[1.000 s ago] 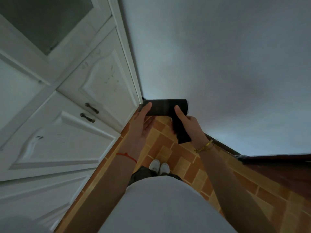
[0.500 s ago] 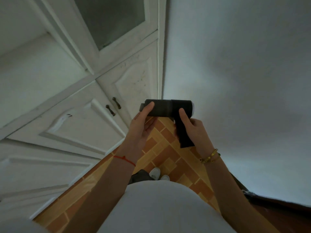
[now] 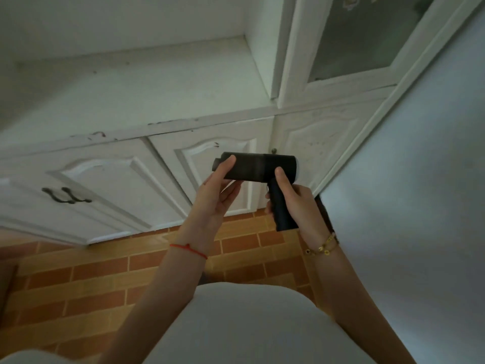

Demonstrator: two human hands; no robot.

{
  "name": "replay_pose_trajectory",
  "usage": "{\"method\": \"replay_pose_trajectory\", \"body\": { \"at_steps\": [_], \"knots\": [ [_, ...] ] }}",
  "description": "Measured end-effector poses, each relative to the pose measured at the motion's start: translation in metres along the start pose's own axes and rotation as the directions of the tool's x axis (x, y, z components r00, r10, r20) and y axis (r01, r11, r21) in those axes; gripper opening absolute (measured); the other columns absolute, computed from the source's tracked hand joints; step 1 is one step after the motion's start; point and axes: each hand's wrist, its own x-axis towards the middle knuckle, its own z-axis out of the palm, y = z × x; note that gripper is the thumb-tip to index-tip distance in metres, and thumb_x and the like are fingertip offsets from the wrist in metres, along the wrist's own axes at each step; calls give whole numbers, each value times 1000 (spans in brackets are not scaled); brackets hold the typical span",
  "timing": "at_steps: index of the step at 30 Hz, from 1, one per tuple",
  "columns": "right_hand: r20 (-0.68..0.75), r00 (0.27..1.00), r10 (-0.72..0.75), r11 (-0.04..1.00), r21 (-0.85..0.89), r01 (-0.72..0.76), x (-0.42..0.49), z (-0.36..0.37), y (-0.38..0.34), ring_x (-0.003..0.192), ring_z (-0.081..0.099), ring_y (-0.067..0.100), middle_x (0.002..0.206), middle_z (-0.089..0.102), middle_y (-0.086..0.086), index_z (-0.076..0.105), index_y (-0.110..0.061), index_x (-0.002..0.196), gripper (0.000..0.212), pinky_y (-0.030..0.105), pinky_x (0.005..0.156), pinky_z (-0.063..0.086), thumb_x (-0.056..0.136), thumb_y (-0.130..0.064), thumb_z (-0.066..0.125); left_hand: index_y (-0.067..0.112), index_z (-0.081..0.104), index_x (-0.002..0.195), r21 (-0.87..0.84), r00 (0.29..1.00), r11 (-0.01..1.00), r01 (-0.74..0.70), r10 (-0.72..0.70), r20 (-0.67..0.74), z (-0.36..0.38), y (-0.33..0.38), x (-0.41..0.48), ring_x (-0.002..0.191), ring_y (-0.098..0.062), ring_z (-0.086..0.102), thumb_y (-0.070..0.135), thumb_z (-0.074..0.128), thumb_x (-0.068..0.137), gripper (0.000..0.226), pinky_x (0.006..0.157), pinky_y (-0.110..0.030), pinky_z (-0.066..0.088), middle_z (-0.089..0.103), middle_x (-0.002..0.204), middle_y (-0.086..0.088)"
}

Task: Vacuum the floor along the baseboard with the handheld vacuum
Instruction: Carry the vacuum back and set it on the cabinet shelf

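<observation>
A black handheld vacuum (image 3: 256, 168) with a barrel body and a pistol grip is held at chest height, its nozzle end pointing left. My right hand (image 3: 295, 203) is wrapped around the grip, with the thumb lying on the barrel. My left hand (image 3: 216, 193) holds the nozzle end from below, its thumb on the barrel's front. The floor (image 3: 105, 274) of orange and brown brick-pattern tiles lies below. A thin dark strip of baseboard (image 3: 324, 214) shows just behind my right hand, at the foot of the white wall.
White cabinets (image 3: 110, 174) with dark handles (image 3: 65, 195) run along the far side of the floor. A tall unit with a glass door (image 3: 362, 40) stands at the corner. A plain white wall (image 3: 420, 193) fills the right side. My light-coloured top fills the bottom centre.
The view has swung left, bringing the cabinets ahead and the wall to the right. Both hands keep the same hold on the vacuum.
</observation>
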Motion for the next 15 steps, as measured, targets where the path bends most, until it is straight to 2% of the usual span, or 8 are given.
{"method": "replay_pose_trajectory", "body": {
  "at_steps": [4,15],
  "knots": [
    [86,996,-8,1000,-3,8,8,64,-12,53,65,21,63,69,13,69,-3,78,60,31,57,55,87,-61,55,21,69,108,-38,997,997,-60,58,-52,-53,37,-3,107,-18,70,34,75,85,28,96,-26,54,73,112,-6],
    [214,977,-23,999,32,17,11,276,-39,62,68,27,72,72,16,71,0,86,62,32,59,55,86,-61,57,22,66,110,-34,974,985,-167,159,-163,-227,151,5,108,-17,70,38,75,83,33,91,-25,54,74,114,-6]
  ]
}}
